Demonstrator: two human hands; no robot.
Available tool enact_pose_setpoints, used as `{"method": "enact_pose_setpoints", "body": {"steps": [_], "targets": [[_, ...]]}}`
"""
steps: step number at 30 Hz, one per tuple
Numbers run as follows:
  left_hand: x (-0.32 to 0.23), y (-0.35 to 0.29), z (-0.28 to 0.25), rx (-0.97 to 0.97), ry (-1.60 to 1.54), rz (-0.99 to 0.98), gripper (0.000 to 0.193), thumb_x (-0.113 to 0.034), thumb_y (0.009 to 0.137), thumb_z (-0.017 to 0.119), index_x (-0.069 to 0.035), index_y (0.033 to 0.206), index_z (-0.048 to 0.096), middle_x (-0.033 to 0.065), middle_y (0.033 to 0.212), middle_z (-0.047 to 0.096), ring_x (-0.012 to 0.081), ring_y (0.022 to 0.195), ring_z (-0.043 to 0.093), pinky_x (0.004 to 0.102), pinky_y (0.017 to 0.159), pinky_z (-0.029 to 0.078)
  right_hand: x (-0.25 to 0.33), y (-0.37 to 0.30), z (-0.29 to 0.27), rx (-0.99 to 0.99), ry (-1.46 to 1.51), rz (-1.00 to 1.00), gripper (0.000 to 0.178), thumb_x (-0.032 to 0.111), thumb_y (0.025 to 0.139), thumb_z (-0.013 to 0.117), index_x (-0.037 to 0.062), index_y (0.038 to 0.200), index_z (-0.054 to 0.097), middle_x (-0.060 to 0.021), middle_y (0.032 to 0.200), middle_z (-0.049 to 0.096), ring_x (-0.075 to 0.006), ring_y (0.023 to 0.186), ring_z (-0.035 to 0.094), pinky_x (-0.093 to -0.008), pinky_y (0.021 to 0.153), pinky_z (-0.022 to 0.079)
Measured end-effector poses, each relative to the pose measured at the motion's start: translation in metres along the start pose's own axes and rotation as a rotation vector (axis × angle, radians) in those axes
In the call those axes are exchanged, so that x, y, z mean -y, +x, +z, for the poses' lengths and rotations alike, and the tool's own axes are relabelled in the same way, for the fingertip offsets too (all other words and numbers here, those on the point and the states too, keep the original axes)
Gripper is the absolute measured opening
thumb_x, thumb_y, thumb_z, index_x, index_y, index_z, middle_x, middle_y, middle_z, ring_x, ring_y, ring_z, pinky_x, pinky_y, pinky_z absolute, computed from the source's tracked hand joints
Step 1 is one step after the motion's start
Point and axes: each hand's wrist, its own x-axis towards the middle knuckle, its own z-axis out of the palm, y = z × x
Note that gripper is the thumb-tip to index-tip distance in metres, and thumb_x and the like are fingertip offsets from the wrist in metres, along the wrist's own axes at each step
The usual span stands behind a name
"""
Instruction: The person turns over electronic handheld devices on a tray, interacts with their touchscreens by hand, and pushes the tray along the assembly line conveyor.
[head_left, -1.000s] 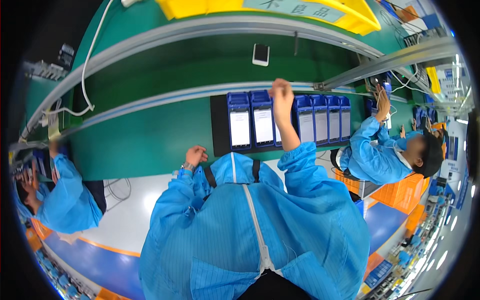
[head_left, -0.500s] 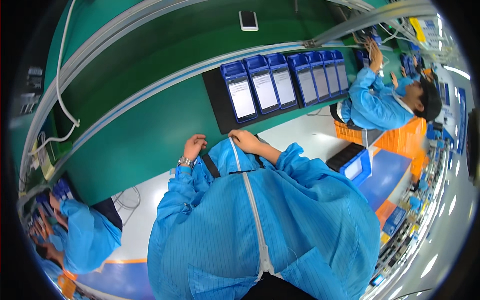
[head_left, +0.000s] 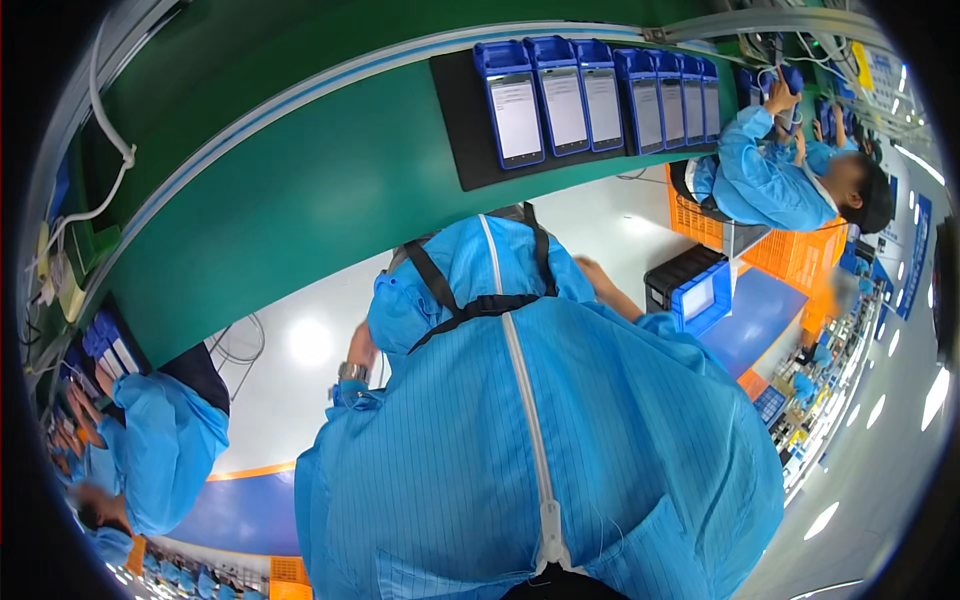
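My left hand (head_left: 361,343), with a metal watch at the wrist, hangs beside the blue smock at my left side. Its fingers are hidden behind the cloth. At my right side my right hand (head_left: 594,274) rests by the smock's edge, partly covered and blurred, so its fingers do not show clearly. Both hands are below the near edge of the green table (head_left: 290,210), apart from it. Beyond them, a row of several blue handheld terminals (head_left: 515,118) with lit screens stands on a black mat (head_left: 455,125).
A metal rail (head_left: 330,72) runs along the table's back. A black and blue crate (head_left: 700,290) stands on the floor to the right, near orange crates (head_left: 795,255). Co-workers in blue smocks sit at right (head_left: 770,180) and left (head_left: 170,440). A cable (head_left: 243,345) lies on the floor.
Both hands have left the front of the smock near the table edge and dropped down to my sides. The view has shifted, so the terminals sit higher in the picture.
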Motion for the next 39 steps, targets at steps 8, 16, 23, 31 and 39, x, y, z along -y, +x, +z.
{"method": "enact_pose_setpoints", "body": {"steps": [8,16,23,31,39], "targets": [[0.013,-0.037,0.021,-0.075,-0.121,0.067,0.032,-0.021,0.087,0.043,-0.001,0.11,0.051,0.0101,0.108,0.054,0.0162,0.097,0.051,0.0254,0.083,0.04,0.02,-0.043,0.017,0.078,0.487,0.261,0.039,0.027,0.081,0.051,-0.0019,0.106,0.052,-0.0143,0.103,0.056,-0.0217,0.094,0.053,-0.0303,0.082,0.042],[-0.002,-0.023,0.025,-0.104,-0.332,-0.057,0.038,-0.026,0.085,0.047,0.003,0.108,0.051,0.0114,0.103,0.057,0.0177,0.092,0.055,0.0271,0.079,0.044,0.048,-0.046,0.014,0.043,0.572,0.26,0.038,0.028,0.081,0.052,-0.0017,0.105,0.053,-0.0136,0.103,0.055,-0.0218,0.093,0.054,-0.0303,0.081,0.042],[-0.026,-0.001,0.022,0.057,-0.317,-0.218,0.04,-0.03,0.084,0.048,0.003,0.107,0.052,0.0125,0.1,0.058,0.0188,0.088,0.057,0.0282,0.076,0.045,0.08,-0.04,0.007,0.062,0.478,0.315,0.038,0.028,0.081,0.053,-0.0016,0.105,0.053,-0.013,0.104,0.055,-0.0219,0.092,0.054,-0.0304,0.08,0.043],[-0.067,0.006,0.024,0.105,-0.22,-0.195,0.038,-0.032,0.084,0.049,0.003,0.099,0.055,0.0127,0.094,0.06,0.0188,0.084,0.057,0.0301,0.073,0.046,0.115,0.013,0.011,0.291,0.312,0.21,0.031,0.025,0.079,0.056,-0.0018,0.093,0.058,-0.0137,0.089,0.06,-0.0215,0.08,0.058,-0.0311,0.073,0.046],[-0.017,0.004,0.009,-0.409,0.449,0.3,0.039,-0.038,0.081,0.054,0.0,0.086,0.055,0.0083,0.076,0.058,0.0144,0.065,0.053,0.0264,0.06,0.043,0.084,-0.003,0.004,-0.123,-0.358,-0.233,0.044,0.038,0.074,0.06,-0.0046,0.082,0.058,-0.0153,0.079,0.06,-0.0189,0.071,0.059,-0.0264,0.065,0.046]]}}
